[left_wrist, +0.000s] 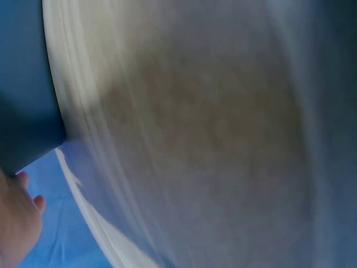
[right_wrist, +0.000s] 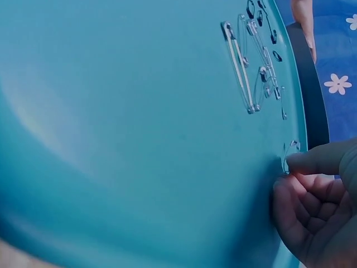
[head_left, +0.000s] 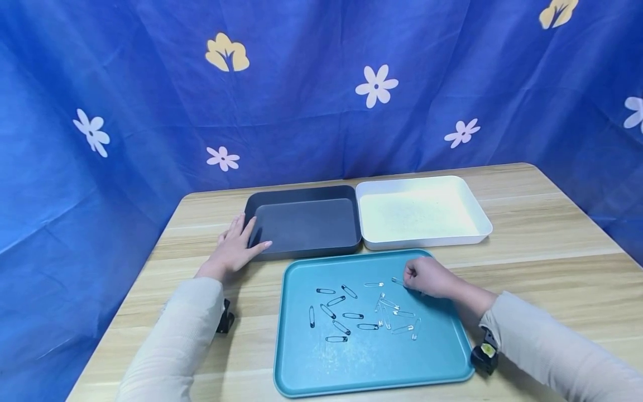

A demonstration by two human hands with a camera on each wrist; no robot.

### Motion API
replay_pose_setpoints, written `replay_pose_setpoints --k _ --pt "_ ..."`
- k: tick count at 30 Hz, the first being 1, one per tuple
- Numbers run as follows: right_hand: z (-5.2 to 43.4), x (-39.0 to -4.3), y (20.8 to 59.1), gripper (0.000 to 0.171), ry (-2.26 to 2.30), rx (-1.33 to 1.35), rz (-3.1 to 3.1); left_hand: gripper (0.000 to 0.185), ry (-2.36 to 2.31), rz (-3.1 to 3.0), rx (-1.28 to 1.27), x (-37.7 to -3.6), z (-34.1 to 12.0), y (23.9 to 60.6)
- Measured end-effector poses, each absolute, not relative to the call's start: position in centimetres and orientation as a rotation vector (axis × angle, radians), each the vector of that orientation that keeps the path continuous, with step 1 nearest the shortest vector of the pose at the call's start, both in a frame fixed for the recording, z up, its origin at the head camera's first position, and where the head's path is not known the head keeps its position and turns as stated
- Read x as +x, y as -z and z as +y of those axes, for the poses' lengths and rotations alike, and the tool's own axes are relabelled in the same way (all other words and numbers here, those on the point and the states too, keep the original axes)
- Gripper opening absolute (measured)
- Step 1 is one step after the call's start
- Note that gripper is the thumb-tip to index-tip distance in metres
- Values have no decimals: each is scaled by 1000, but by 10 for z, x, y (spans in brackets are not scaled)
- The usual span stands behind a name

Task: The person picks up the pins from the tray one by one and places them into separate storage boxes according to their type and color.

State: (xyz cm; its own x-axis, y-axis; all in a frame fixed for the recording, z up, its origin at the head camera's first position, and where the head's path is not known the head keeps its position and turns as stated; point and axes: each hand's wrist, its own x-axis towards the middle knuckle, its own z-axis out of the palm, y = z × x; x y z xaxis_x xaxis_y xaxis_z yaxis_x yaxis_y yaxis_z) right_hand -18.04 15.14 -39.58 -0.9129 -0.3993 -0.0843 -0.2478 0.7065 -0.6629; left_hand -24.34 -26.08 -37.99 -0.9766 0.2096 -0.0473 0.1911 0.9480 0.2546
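My right hand [head_left: 429, 277] is over the upper right of the teal tray [head_left: 321, 374]. Thumb and index finger pinch a silver safety pin [right_wrist: 290, 155] by one end, and the other fingers curl underneath. More silver safety pins [head_left: 389, 304] lie in a loose cluster to the left of this hand. Black-headed safety pins [head_left: 353, 316] are scattered farther left on the same tray. With fingers spread, my left hand [head_left: 233, 249] rests at the left rim of the dark grey tray [head_left: 306, 223]. The left wrist view shows only part of that hand [left_wrist: 19, 218].
A white tray [head_left: 422, 212] stands against the dark grey one, both behind the teal tray. All three sit on a wood-grain table [head_left: 542, 245]. A blue cloth with flowers [head_left: 301, 111] hangs behind the table and along its sides.
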Motion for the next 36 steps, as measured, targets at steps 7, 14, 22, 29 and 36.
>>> replay_pose_setpoints --k 7,14,22,29,36 --pt "151 -185 392 14 1066 -519 2632 89 -430 3013 275 -245 -260 382" --pt "148 -192 384 11 1201 -556 2567 90 -457 3002 267 -245 -260 383" --pt "139 -203 369 9 1326 -502 2537 90 -478 3010 270 -244 -261 384" --pt "125 -210 360 13 1397 -493 2561 90 -473 3007 272 -244 -262 385" --pt "111 -218 352 13 1504 -449 2514 90 -474 3011 273 -244 -262 385"
